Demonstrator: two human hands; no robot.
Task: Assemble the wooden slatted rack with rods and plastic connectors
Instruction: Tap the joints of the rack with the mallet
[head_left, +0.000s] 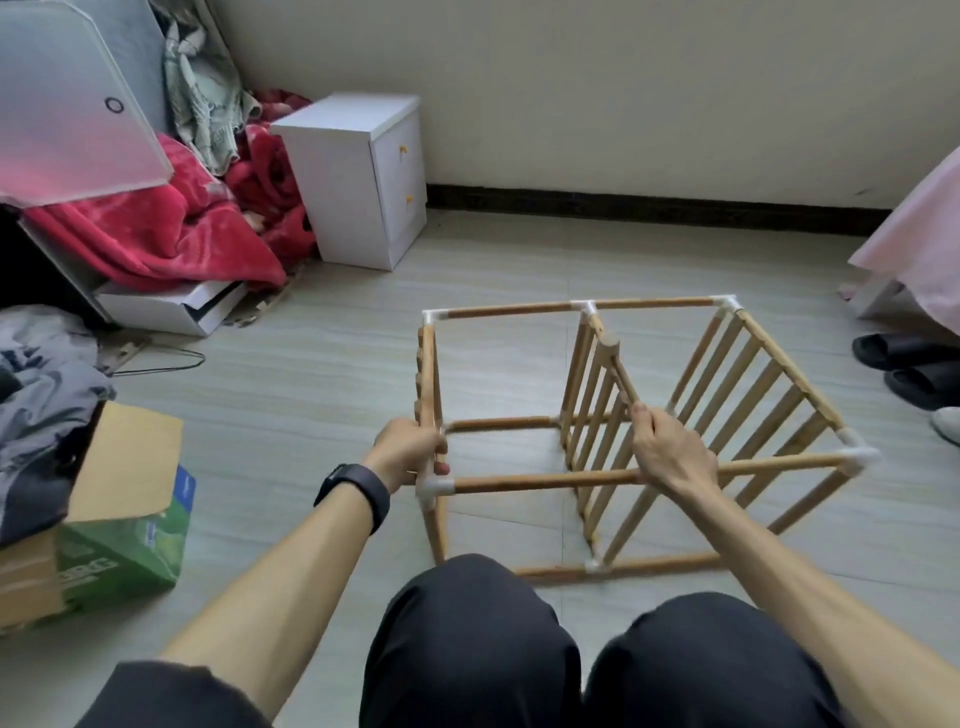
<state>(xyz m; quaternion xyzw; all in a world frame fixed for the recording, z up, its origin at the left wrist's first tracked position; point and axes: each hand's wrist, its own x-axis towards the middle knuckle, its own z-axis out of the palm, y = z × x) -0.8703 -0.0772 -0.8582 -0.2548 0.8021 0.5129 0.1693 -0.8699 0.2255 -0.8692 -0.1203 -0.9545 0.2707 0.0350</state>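
Observation:
The wooden slatted rack (753, 384) stands on the floor in front of my knees, a box of rods joined by white plastic connectors (435, 487) at its corners. It has a slatted panel on the left, one in the middle and one on the right. My left hand (410, 452) grips the near top end of the left panel, just above the near left connector. My right hand (670, 447) grips the near top end of the middle slatted panel (597, 395), right over the near top rod (540, 481). The middle panel's top near end sits apart from that rod.
A white two-drawer cabinet (363, 176) stands at the back left beside a red blanket (156, 234). An open cardboard box (104, 525) and grey clothes lie at my left. Black slippers (914, 369) and pink bedding (919, 244) are at the right. Tiled floor (322, 395) surrounds the rack.

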